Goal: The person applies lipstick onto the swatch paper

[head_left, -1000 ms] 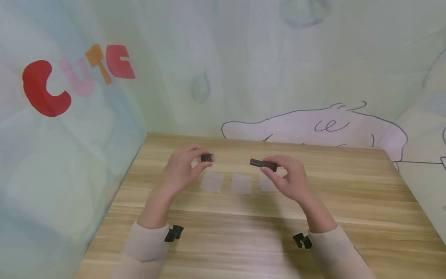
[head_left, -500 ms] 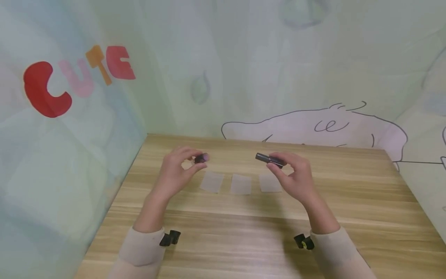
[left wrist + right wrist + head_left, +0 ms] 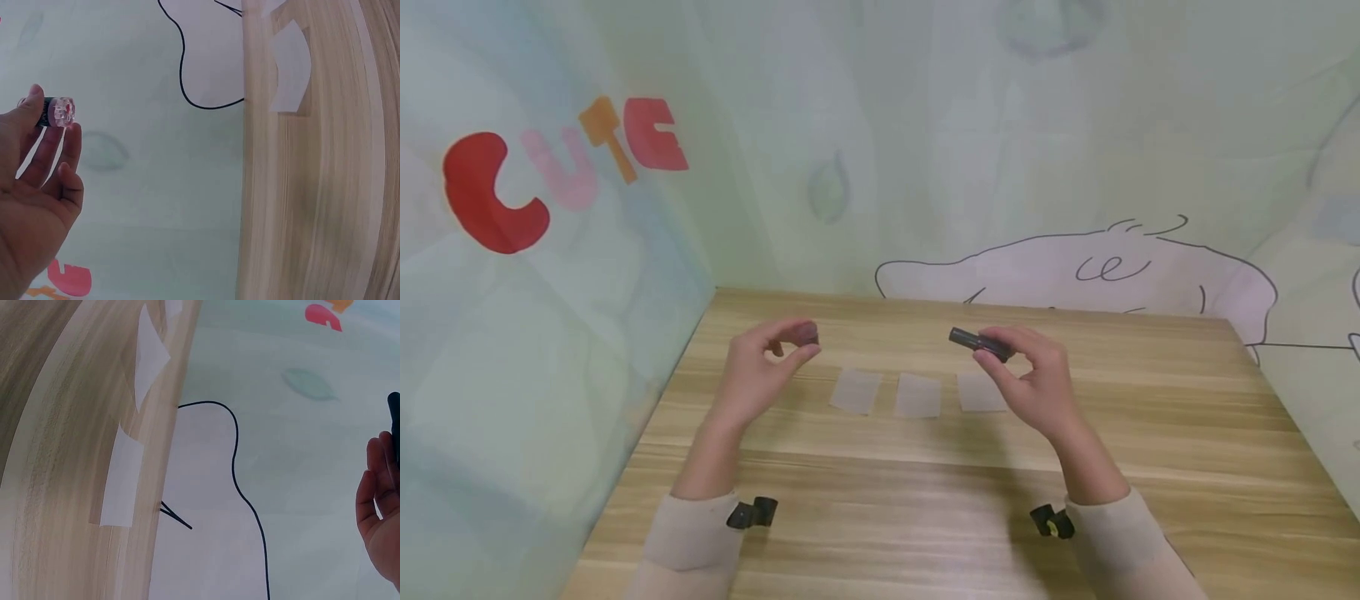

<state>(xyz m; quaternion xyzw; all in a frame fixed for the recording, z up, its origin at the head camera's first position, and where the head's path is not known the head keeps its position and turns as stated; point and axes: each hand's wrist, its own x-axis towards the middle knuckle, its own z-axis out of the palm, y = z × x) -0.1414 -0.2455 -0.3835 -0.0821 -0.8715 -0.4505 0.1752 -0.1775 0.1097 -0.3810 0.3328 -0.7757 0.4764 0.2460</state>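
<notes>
From the head view, the left hand (image 3: pixel 760 367) has carried the small cap (image 3: pixel 807 333), pinched in its fingertips, further left of the three paper slips (image 3: pixel 917 393), while the right hand (image 3: pixel 1030 379) keeps gripping the dark tube (image 3: pixel 976 341) above the rightmost slip. So the two pieces now sit well apart. The left wrist view shows the cap's clear pinkish end between thumb and finger; the right wrist view catches only the tube's edge by the curled fingers.

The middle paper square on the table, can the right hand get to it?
Probably yes. The middle paper square lies bare, beside the right hand, with nothing between. But that hand is holding a black tube.
</notes>
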